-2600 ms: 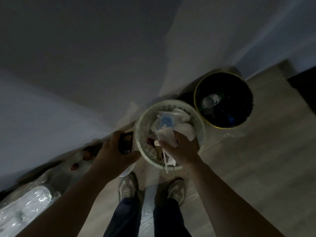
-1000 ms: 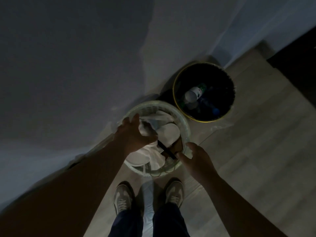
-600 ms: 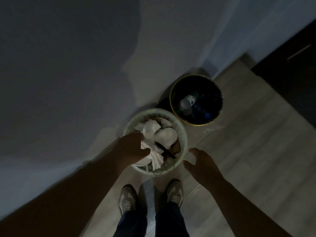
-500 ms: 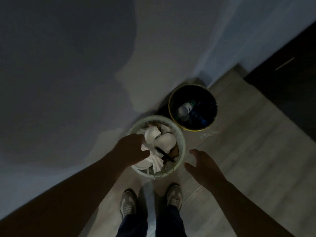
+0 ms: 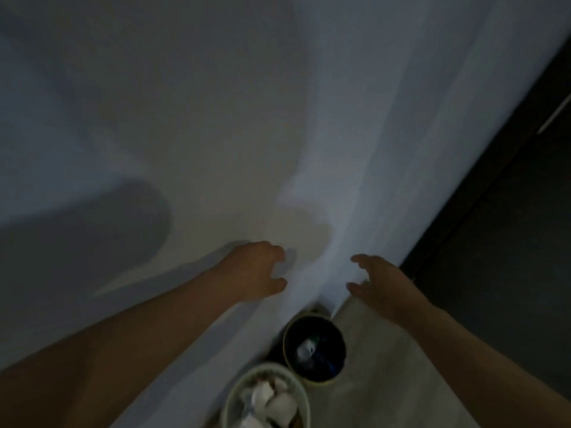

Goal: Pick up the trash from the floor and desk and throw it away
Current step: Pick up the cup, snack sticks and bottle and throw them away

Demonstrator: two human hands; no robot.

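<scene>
Though dim and smeared by motion, readable enough. Left grip (image 5: 256, 270) raised in front of the pale wall (image 5: 216, 118), fingers loosely curled, thumb apart from them, wide and holding nothing. Right grip (image 5: 380, 282) level with it and just to the right, fingers spread and relaxed, likewise wide and empty. Between the two, a strip of bare wall. Both forearms bare, reaching in from the near corners. To the left of the left forearm, a broad dark shadow (image 5: 92, 236) on the wall.

At the near edge, well below both grips, two round bins side by side at the wall's foot on the wooden floor (image 5: 370, 366). Nearer and further left, a pale basket (image 5: 230, 396), cut off by the near edge, heaped with crumpled white trash (image 5: 272, 400). Close beside it, further off and to the right, a dark bin (image 5: 285, 341) with a yellowish rim, holding a clear bottle (image 5: 306, 349) and a blue scrap (image 5: 329, 362) too blurred to name. Whether the two rims touch: cannot tell. Neither grip in contact with a bin or with any trash.

Along the far right, a dark panel (image 5: 494, 242) with a thin pale strip (image 5: 554, 114) high up.
</scene>
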